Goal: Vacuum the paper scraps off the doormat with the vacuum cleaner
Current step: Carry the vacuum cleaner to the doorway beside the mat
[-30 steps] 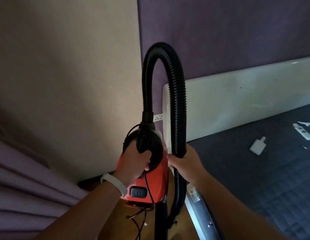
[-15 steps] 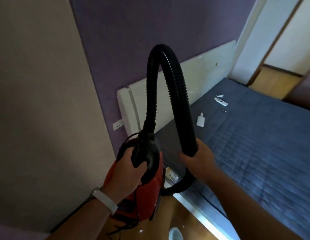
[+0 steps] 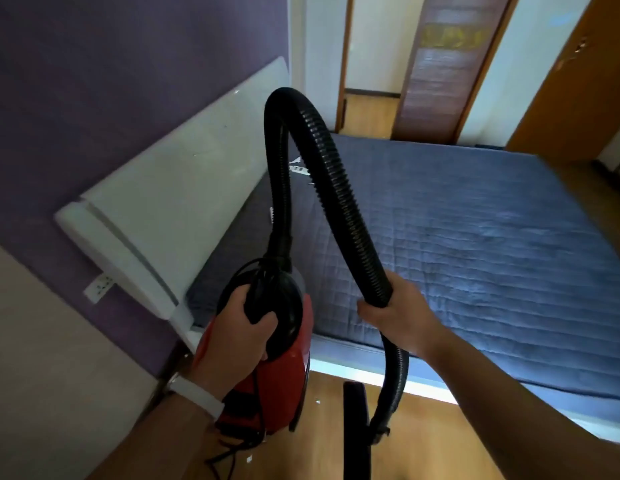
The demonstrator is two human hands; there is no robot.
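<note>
red vacuum cleaner (image 3: 284, 382) hangs below the left hand (image 3: 237, 337) gripping it; right hand (image 3: 395, 317) clasps the hose (image 3: 339, 188).

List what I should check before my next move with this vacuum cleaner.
1. Left hand grips the vacuum cleaner handle: ok.
2. Right hand holds the hose: ok.
3. Doormat in view: not ok, it does not show.
4. Power cord clear of the feet: cannot tell, it dangles below the body.
5. Nozzle fitted: cannot tell, out of frame.
</note>
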